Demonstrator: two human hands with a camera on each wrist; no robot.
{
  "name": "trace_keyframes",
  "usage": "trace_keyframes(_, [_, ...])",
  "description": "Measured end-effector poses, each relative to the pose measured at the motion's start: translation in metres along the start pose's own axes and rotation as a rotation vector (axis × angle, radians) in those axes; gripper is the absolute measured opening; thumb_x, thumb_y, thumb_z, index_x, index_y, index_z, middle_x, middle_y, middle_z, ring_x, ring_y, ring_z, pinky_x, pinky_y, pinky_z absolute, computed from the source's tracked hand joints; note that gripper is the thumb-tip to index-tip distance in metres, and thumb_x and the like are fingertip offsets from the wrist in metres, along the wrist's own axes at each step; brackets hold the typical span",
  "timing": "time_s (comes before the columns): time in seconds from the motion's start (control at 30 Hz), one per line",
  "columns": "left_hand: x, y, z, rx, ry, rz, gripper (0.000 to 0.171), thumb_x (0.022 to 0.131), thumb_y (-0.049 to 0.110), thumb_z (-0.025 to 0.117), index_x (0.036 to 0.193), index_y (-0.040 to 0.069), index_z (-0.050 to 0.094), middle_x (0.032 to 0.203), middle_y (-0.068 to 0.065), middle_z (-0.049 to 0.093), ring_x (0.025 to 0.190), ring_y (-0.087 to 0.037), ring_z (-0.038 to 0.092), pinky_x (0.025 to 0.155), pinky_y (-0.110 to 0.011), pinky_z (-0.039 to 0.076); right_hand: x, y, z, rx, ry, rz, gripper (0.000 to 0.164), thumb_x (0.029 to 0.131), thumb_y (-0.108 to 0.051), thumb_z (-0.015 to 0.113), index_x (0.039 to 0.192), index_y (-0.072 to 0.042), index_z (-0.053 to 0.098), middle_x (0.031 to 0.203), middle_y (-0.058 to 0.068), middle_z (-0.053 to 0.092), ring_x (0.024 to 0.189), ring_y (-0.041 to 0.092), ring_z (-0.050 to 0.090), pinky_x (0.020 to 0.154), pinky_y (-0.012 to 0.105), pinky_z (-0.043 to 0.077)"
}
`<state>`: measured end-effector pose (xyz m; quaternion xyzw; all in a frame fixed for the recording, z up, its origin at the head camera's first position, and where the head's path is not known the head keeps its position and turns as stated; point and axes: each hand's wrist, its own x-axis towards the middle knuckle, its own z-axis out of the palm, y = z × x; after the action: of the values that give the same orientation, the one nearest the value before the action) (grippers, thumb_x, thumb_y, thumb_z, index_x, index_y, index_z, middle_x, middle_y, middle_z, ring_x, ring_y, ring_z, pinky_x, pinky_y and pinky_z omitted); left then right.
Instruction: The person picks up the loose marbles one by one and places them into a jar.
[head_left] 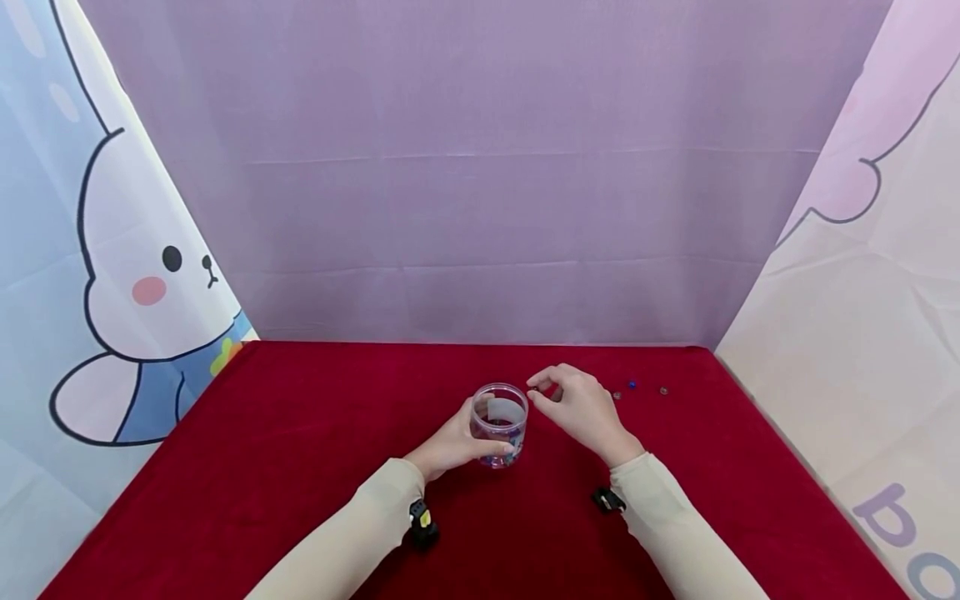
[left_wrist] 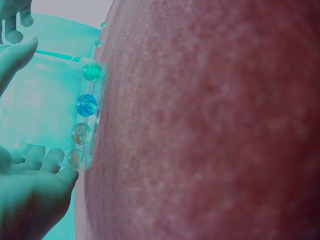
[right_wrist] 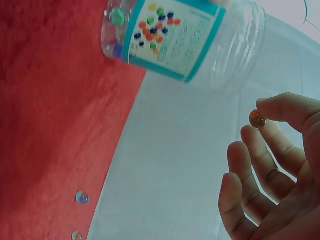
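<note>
A clear plastic jar [head_left: 497,427] without a lid stands upright over the red cloth, its mouth facing up. Several glass marbles [left_wrist: 86,105] lie along its bottom, green, blue and clear with orange among them. My left hand [head_left: 452,446] grips the jar round its side, thumb in front and fingers behind. Just right of the jar's rim, my right hand [head_left: 583,410] pinches an amber-brown marble [right_wrist: 258,119] between thumb and forefinger. The other fingers of that hand are loosely bent. A printed label [right_wrist: 172,40] with a teal border wraps part of the jar.
Beyond the right hand lie a blue marble [head_left: 632,385] and two duller marbles, one of them a greyish marble [head_left: 663,391] farther right. Red cloth [head_left: 300,442] covers the table. A purple curtain [head_left: 480,208] hangs behind it, with printed sheets at both sides.
</note>
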<state>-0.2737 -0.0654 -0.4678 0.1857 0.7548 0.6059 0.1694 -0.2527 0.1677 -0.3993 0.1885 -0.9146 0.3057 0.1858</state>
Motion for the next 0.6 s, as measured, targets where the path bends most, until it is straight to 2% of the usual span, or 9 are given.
trace_keyframes(0.17, [0.001,0.000,0.000,-0.016,-0.014,0.018,0.094,0.085,0.030,0.083,0.155,0.017,0.023,0.150,-0.007,0.038,0.133,-0.028,0.042,0.108,-0.055,0.037,-0.002,-0.005,0.009,0.001,-0.025,0.000,0.016,0.090,-0.025,0.077,0.105,-0.022,0.075,0.097,-0.008,0.066,0.071,0.007,0.055,0.052,0.027,0.049])
trace_keyframes(0.43, [0.000,0.001,0.000,-0.015,-0.016,0.018,0.091,0.085,0.030,0.083,0.154,0.019,0.024,0.148,-0.006,0.040,0.131,-0.026,0.043,0.107,-0.054,0.039,-0.002,-0.013,0.017,0.038,-0.038,-0.018,0.016,0.089,-0.020,0.078,0.105,-0.020,0.075,0.095,-0.011,0.064,0.070,0.007,0.055,0.051,0.027,0.049])
trace_keyframes(0.6, [-0.001,0.001,0.000,-0.011,-0.023,0.013,0.093,0.085,0.031,0.082,0.155,0.020,0.022,0.148,-0.006,0.040,0.131,-0.025,0.043,0.106,-0.052,0.040,-0.001,-0.016,0.020,0.045,-0.045,-0.021,0.016,0.090,-0.024,0.078,0.106,-0.021,0.075,0.094,-0.012,0.064,0.070,0.006,0.055,0.053,0.025,0.049])
